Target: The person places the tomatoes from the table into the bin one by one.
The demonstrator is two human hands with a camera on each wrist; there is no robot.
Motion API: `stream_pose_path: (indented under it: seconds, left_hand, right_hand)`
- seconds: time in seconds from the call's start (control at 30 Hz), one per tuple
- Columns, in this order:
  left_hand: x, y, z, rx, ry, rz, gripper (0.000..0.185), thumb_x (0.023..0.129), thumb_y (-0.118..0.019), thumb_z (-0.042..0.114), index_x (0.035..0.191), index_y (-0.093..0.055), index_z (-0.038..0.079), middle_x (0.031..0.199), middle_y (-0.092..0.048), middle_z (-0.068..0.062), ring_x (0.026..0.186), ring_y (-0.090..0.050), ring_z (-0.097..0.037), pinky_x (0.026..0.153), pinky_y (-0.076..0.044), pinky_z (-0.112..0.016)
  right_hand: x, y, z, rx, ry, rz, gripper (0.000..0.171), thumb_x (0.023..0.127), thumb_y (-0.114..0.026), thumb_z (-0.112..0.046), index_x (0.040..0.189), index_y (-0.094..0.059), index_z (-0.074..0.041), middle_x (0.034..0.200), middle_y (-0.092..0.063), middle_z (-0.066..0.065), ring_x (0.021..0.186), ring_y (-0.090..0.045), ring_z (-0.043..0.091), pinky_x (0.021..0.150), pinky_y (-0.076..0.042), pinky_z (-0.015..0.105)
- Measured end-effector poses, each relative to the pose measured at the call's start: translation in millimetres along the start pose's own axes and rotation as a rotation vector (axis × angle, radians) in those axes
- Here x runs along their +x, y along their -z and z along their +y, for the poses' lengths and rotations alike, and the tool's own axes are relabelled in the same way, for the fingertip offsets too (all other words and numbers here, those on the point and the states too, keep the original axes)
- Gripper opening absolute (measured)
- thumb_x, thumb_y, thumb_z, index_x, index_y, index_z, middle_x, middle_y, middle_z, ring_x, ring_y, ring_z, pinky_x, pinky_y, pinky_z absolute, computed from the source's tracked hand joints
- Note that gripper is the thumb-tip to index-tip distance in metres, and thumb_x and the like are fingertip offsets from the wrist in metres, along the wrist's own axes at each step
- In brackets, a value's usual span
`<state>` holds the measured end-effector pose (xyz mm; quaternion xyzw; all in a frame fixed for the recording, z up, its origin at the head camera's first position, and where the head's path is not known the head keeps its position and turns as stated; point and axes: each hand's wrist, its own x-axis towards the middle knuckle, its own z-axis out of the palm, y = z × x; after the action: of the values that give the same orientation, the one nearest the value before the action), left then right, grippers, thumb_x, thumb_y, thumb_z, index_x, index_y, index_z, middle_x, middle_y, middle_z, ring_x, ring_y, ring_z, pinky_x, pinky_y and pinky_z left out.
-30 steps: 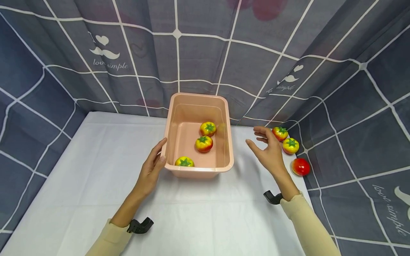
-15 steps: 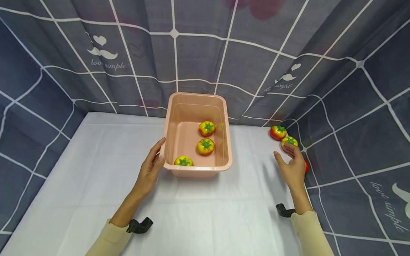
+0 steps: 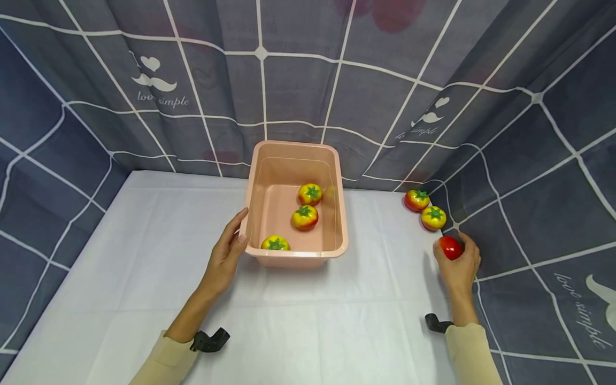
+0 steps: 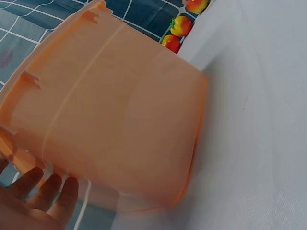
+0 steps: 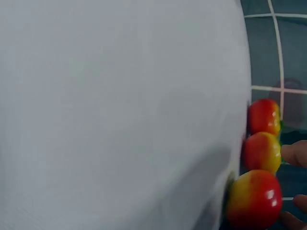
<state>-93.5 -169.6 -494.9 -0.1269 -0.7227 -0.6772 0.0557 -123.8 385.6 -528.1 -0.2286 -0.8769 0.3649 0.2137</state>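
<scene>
Holding three tomatoes, the pink tub meets the flat left hand; right hand grips a red tomato.

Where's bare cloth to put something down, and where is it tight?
Free: the white tablecloth left of the left hand, the strip before the pink tub, and the patch between tub and right hand. Crowded: the right edge, where that hand grips the red tomato beside two more tomatoes.

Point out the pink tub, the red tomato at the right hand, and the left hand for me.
pink tub [image 3: 294,259]: head view, on its near rim.
red tomato [image 3: 450,247]: head view, middle of its visible side.
left hand [image 3: 226,258]: head view, back of the hand.
</scene>
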Motion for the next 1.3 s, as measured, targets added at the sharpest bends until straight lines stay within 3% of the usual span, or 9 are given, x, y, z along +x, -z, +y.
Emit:
stream_pose_path:
  seconds: [0.2, 0.33, 0.5, 1.3]
  left_hand:
    - [-0.2, 0.3, -1.6, 0.009, -0.003, -0.004, 0.058, 0.116, -0.041, 0.012, 0.171, -0.031, 0.026, 0.179, -0.027, -0.003, 0.160, -0.036, -0.045, 0.116, -0.043, -0.011]
    - [0.6, 0.6, -2.4, 0.014, -0.009, -0.010, 0.058, 0.116, -0.041, 0.012, 0.171, -0.031, 0.025, 0.179, -0.026, -0.004, 0.159, -0.035, -0.049, 0.116, -0.042, -0.011]
    - [0.5, 0.5, -1.7, 0.019, -0.002, -0.016, 0.058, 0.117, -0.041, 0.013, 0.172, -0.030, 0.025, 0.180, -0.025, -0.003, 0.160, -0.035, -0.045, 0.116, -0.043, -0.012]
    - [-0.1, 1.3, -1.9, 0.015, -0.003, -0.018, 0.058, 0.117, -0.040, 0.013, 0.172, -0.030, 0.027, 0.179, -0.026, -0.002, 0.161, -0.036, -0.043, 0.117, -0.043, -0.013]
  right_hand:
    - [-0.1, -6.2, 16.1, -0.029, -0.054, -0.014, 0.075, 0.092, -0.079, -0.025, 0.157, -0.049, -0.005, 0.156, -0.047, 0.033, 0.144, -0.041, 0.054, 0.121, -0.033, 0.067]
    - [0.4, -9.2, 23.0, -0.030, -0.045, -0.007, 0.075, 0.091, -0.078, -0.021, 0.157, -0.048, -0.004, 0.155, -0.048, 0.034, 0.143, -0.045, 0.055, 0.122, -0.034, 0.069]
    - [0.6, -10.6, 28.0, -0.043, -0.065, -0.003, 0.074, 0.093, -0.077, -0.018, 0.159, -0.046, -0.008, 0.155, -0.049, 0.033, 0.144, -0.046, 0.055, 0.122, -0.033, 0.070]
    - [-2.5, -12.6, 18.1, -0.027, -0.104, -0.010, 0.075, 0.094, -0.076, -0.019, 0.161, -0.042, -0.010, 0.158, -0.048, 0.029, 0.147, -0.044, 0.054, 0.126, -0.031, 0.069]
